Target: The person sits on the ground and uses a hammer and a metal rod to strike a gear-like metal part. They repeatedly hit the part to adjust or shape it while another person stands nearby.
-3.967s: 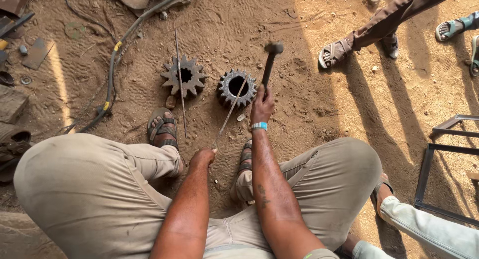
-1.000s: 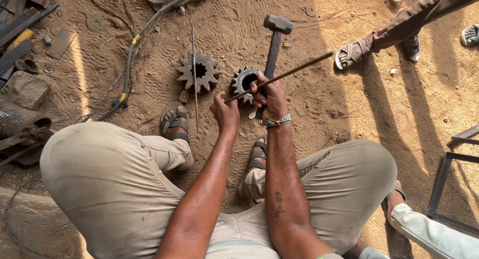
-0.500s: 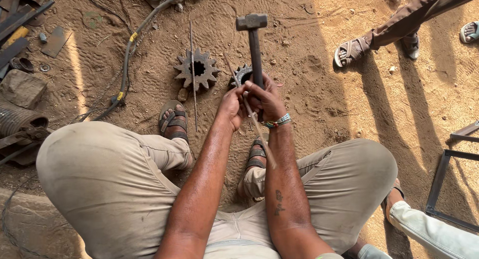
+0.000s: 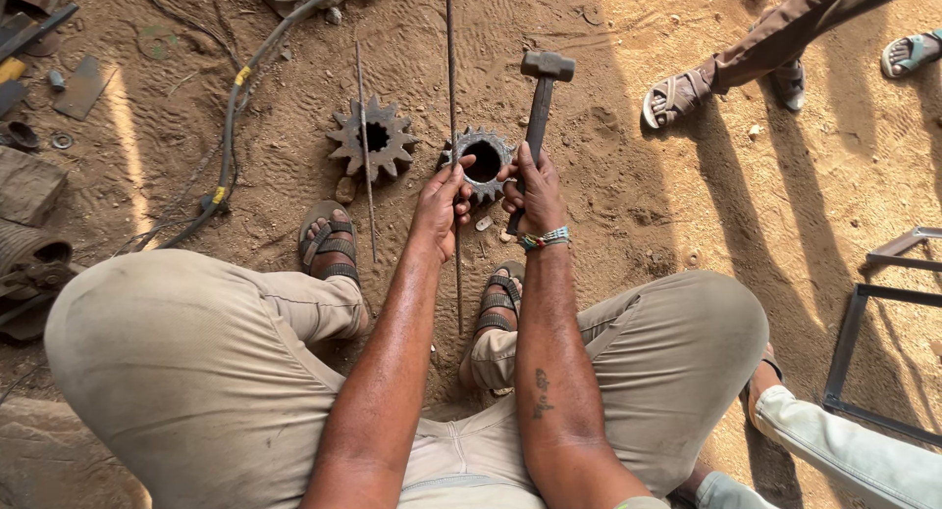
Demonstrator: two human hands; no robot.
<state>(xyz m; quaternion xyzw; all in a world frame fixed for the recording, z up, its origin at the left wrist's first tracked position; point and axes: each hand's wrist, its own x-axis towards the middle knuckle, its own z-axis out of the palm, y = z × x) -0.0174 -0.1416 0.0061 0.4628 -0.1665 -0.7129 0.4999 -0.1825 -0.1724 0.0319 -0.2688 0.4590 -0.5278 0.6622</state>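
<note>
Two gears (image 4: 373,139) (image 4: 483,162), two rods (image 4: 453,117) (image 4: 363,146), one hammer (image 4: 540,107).

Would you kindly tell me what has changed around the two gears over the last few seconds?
The left hand has come forward from the lap and now holds the thin rod upright beside the dark gear. The right hand still grips the hammer, now raised head-up beside that gear. The rusty gear and the second rod lie as before.

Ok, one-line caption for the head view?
Left hand and right hand on a gear, right gripping a hammer.
</note>
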